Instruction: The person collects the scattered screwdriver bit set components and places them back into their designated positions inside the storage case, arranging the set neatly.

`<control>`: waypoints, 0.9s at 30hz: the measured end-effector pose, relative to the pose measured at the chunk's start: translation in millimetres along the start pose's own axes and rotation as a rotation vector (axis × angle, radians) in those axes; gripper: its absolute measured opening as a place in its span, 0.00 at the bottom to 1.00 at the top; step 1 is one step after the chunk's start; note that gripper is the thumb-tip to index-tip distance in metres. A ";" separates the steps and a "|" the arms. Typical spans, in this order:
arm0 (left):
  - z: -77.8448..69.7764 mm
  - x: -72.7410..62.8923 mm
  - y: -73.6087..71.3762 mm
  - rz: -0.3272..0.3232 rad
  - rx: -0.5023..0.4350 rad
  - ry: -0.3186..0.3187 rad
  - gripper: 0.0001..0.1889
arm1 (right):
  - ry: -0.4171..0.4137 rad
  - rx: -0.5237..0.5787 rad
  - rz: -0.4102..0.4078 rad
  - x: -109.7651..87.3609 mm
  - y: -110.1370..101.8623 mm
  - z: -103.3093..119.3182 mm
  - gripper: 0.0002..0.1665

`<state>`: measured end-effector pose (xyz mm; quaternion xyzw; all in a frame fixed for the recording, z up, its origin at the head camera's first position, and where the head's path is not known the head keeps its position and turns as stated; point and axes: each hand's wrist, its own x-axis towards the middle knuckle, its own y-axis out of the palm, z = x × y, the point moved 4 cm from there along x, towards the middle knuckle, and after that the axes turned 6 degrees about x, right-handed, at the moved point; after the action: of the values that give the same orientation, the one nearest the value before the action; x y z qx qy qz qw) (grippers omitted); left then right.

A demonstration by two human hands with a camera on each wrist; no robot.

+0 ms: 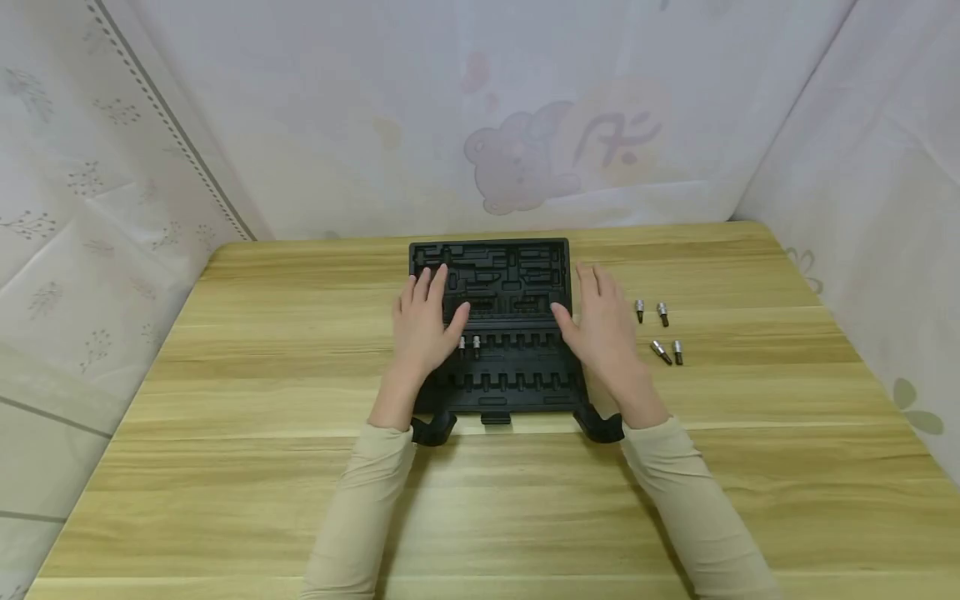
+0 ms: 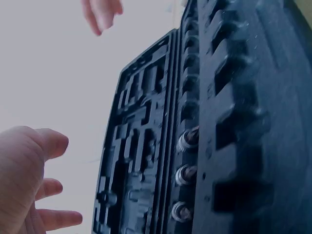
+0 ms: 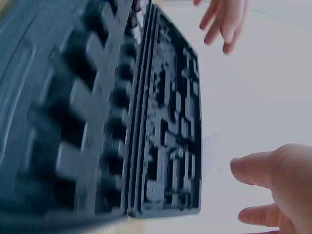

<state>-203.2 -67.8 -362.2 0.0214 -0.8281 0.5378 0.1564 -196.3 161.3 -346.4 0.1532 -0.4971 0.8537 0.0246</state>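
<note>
My left hand [image 1: 422, 329] and right hand [image 1: 606, 333] spread wide either side of the moulded, ridged black plastic case [image 1: 517, 362], open on the wood-grained table [image 1: 240, 375], each half's long axis running left to right, lid [image 1: 498, 287] pointing away.

Letter-like marks [image 1: 618, 139] on cloth [image 1: 337, 125] — unreadable.

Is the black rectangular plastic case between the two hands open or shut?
Open: the black rectangular plastic case shows recesses in both halves, spread apart along the hinge line.
</note>
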 end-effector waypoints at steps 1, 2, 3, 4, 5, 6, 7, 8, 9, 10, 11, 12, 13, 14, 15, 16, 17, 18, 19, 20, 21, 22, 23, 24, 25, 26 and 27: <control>1.8 0.0 -1.1 -0.001 -0.014 -0.007 0.32 | 0.007 0.005 -0.003 -0.2 -1.5 -2.3 0.37; 3.6 -0.2 -2.0 0.000 -0.028 -0.017 0.31 | 0.017 0.015 -0.006 -0.5 -2.9 -4.6 0.37; 5.5 -0.2 -2.9 0.001 -0.038 -0.028 0.31 | 0.023 0.022 -0.011 -0.8 -4.1 -7.1 0.36; 7.4 -0.2 -3.3 0.005 -0.047 -0.041 0.31 | 0.031 0.025 -0.018 -1.4 -5.4 -9.6 0.35; 9.4 -0.2 -3.3 0.006 -0.055 -0.053 0.31 | 0.044 0.031 -0.025 -1.9 -6.5 -12.1 0.35; 11.3 -0.3 -3.3 0.002 -0.059 -0.060 0.31 | 0.053 0.037 -0.030 -2.1 -7.8 -14.8 0.34; 13.2 -0.4 -3.1 -0.002 -0.061 -0.065 0.30 | 0.062 0.045 -0.031 -2.6 -9.1 -17.2 0.33; 15.0 -0.5 -2.9 -0.007 -0.067 -0.070 0.30 | 0.067 0.051 -0.032 -3.1 -10.7 -19.4 0.33; 16.7 -0.5 -3.0 -0.013 -0.075 -0.076 0.29 | 0.075 0.058 -0.032 -3.6 -12.7 -21.5 0.32; 18.6 -0.5 -2.8 -0.017 -0.086 -0.084 0.29 | 0.086 0.066 -0.035 -4.3 -14.9 -23.6 0.31; 20.3 -0.4 -2.6 -0.020 -0.098 -0.094 0.28 | 0.089 0.076 -0.042 -4.8 -17.2 -26.0 0.30; 22.0 -0.5 -2.3 -0.019 -0.111 -0.106 0.27 | 0.094 0.089 -0.044 -5.4 -19.4 -28.5 0.29; 24.0 -0.5 -1.7 -0.014 -0.128 -0.122 0.27 | 0.100 0.102 -0.047 -6.2 -21.4 -31.0 0.28; 26.0 -0.7 -1.1 -0.009 -0.147 -0.139 0.26 | 0.108 0.115 -0.050 -7.1 -23.3 -34.0 0.27; 27.9 -0.8 -0.7 -0.003 -0.166 -0.157 0.26 | 0.118 0.132 -0.053 -7.9 -25.0 -37.3 0.26; 29.9 -1.0 0.0 0.005 -0.182 -0.175 0.25 | 0.128 0.144 -0.054 -8.8 -26.5 -40.8 0.26; 31.7 -1.2 0.4 0.010 -0.200 -0.191 0.25 | 0.137 0.155 -0.054 -9.5 -27.7 -44.7 0.25; 33.4 -1.6 0.9 0.014 -0.216 -0.202 0.25 | 0.145 0.163 -0.056 -10.5 -29.0 -48.6 0.24; 34.9 -1.7 1.2 0.014 -0.232 -0.209 0.24 | 0.152 0.173 -0.061 -11.2 -30.3 -52.5 0.24; 36.3 -1.9 1.4 0.011 -0.246 -0.213 0.24 | 0.159 0.179 -0.064 -12.1 -31.7 -56.5 0.23; 37.6 -2.1 1.7 0.006 -0.258 -0.218 0.24 | 0.162 0.181 -0.067 -12.9 -33.1 -60.2 0.23; 39.0 -2.3 2.0 0.000 -0.272 -0.223 0.23 | 0.168 0.181 -0.069 -13.6 -34.6 -64.0 0.23; 40.4 -2.6 2.6 -0.006 -0.286 -0.228 0.23 | 0.175 0.182 -0.071 -14.3 -36.1 -68.0 0.23; 41.8 -2.8 3.2 -0.011 -0.300 -0.234 0.23 | 0.181 0.184 -0.072 -15.0 -37.6 -71.6 0.23; 43.3 -3.1 3.6 -0.015 -0.320 -0.243 0.23 | 0.193 0.188 -0.068 -15.7 -39.2 -75.3 0.23; 44.9 -3.4 4.3 -0.017 -0.343 -0.257 0.22 | 0.200 0.185 -0.067 -16.2 -40.7 -79.3 0.23; 46.5 -3.7 5.0 -0.020 -0.365 -0.272 0.22 | 0.207 0.185 -0.070 -16.4 -42.2 -83.2 0.23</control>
<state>-211.7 -107.9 -385.0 0.0734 -0.9249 0.3698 0.0498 -192.3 255.6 -353.8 0.0833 -0.4055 0.9057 0.0914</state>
